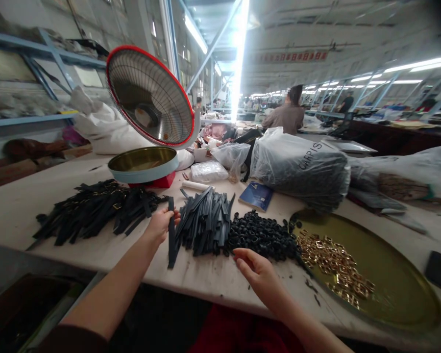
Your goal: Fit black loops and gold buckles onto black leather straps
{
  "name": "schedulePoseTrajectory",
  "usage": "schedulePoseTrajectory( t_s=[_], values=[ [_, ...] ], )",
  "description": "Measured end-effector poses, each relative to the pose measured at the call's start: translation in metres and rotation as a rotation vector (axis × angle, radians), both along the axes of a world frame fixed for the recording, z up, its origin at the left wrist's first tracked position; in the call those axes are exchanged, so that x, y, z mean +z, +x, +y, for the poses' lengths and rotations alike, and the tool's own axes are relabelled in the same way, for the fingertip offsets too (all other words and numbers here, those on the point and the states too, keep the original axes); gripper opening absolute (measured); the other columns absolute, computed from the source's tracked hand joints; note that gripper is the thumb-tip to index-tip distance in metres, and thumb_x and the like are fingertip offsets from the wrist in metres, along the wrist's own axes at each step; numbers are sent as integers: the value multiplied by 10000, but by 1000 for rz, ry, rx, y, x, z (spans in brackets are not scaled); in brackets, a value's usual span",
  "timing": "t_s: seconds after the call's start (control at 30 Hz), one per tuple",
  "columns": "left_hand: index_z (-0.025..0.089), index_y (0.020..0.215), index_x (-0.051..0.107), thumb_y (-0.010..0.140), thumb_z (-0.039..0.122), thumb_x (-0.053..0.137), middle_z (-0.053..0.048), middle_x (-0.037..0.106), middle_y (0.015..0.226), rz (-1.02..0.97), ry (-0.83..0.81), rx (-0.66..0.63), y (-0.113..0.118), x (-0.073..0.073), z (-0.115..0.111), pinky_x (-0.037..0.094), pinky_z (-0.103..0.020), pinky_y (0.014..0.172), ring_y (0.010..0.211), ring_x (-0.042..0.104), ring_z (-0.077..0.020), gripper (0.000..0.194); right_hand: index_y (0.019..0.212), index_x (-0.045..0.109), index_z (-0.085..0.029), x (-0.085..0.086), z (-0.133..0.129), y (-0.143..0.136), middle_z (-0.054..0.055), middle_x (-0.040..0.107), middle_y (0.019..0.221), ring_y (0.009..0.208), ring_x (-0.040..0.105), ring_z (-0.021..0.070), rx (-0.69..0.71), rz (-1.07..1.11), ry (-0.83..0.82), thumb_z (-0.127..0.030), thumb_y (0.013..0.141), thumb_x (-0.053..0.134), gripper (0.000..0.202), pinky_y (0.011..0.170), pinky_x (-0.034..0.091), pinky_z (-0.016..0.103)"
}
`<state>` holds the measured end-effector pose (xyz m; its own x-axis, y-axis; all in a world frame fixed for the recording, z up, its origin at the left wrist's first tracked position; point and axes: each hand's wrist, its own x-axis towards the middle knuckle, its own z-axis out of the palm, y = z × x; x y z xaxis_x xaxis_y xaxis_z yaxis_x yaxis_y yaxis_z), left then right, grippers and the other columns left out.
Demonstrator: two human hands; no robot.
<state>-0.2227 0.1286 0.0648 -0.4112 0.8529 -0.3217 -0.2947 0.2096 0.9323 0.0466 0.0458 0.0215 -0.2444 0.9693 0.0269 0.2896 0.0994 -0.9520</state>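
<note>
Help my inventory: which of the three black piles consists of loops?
The rightmost pile of small black loops, beside the round golden tray; left black pile and middle black pile are long strips.

My far L: blue shelves [29, 119], red-rimmed heater [152, 93], round tin [143, 172] below it. Ctr: blue booklet [256, 197]; R of it, plastic bag [279, 154] w/ "CARPIS" print. Beyond, I see person [284, 116] in brn top.

Blk strips [208, 220] & loops [264, 236] (gold-clr buckles [329, 257])
</note>
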Motion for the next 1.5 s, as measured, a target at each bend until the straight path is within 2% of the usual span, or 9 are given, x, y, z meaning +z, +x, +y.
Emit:
schedulePoseTrajectory(
  t_s=[0.2, 0.47, 0.73, 0.9, 0.97, 1.13, 1.27, 1.37, 1.5],
  values=[
    [121, 944, 540, 795, -24, 393, -116, 651, 981, -281, 76, -296, 95, 32, -69, 528, -279, 745, 830, 654, -153, 254, 770, 589, -159, 23, -32, 1, 26, 587, 699, 601, 532, 129, 193, 11, -101, -453, 851, 364, 379, 563, 414, 240],
    [95, 990, 553, 806, 56, 469, -155, 630, 1077, -542, -161, -521, 168, -10, -116, 521, -281, 786, 921, 632, -180, 206, 593, 383, -189, 3, -64, 32, -60, 380, 517, 467, 340, 71, 79, 210, -403, -551, 747, 484, 406, 445, 284, 199],
    [89, 1002, 553, 794, 106, 526, -138, 671, 969, -519, -312, -555, 192, -38, -111, 530, -236, 703, 780, 654, -143, 211, 643, 492, -172, -17, -57, 78, -36, 437, 522, 485, 391, 94, 20, 55, -334, -484, 841, 369, 390, 481, 314, 219],
    [107, 1031, 546, 779, 164, 550, -127, 674, 957, -427, -385, -594, 193, -45, -98, 524, -237, 691, 789, 648, -153, 258, 804, 550, -179, -26, -12, 143, 25, 566, 692, 648, 525, 165, -384, -409, 1, -352, 813, 438, 207, 611, 387, 273],
    [112, 999, 554, 769, 166, 545, -110, 676, 916, -385, -399, -605, 196, -48, -94, 518, -234, 680, 770, 644, -151, 236, 833, 555, -179, -28, 2, 155, 47, 594, 761, 696, 549, 180, -421, -541, 81, -286, 798, 450, 154, 643, 403, 287],
    [147, 971, 530, 731, 123, 489, -4, 627, 714, -276, -375, -617, 203, -50, -89, 468, -193, 581, 585, 576, -90, 245, 804, 577, -189, -37, 25, 129, 49, 602, 788, 742, 559, 175, -218, -759, 238, -207, 822, 443, 136, 682, 399, 271],
    [174, 988, 500, 731, 168, 455, 40, 574, 651, -171, -362, -642, 201, -51, -93, 413, -180, 528, 509, 516, -72, 261, 804, 570, -176, -48, 36, 104, 73, 599, 791, 729, 547, 193, -243, -914, 220, -268, 818, 498, 118, 657, 383, 285],
    [166, 870, 510, 758, 280, 460, 51, 536, 587, -42, -297, -709, 197, -53, -97, 378, -182, 509, 486, 483, -78, 168, 741, 555, -178, -50, 36, 102, 61, 573, 785, 724, 519, 181, -287, -785, 196, -213, 782, 524, 63, 663, 372, 284],
    [162, 716, 508, 774, 428, 444, 67, 459, 472, 168, -153, -821, 198, -55, -100, 318, -190, 445, 413, 411, -82, 279, 708, 529, -183, -40, 18, 112, -14, 502, 644, 584, 456, 123, -249, -94, -113, -311, 748, 566, 139, 570, 361, 247]
  ],
)
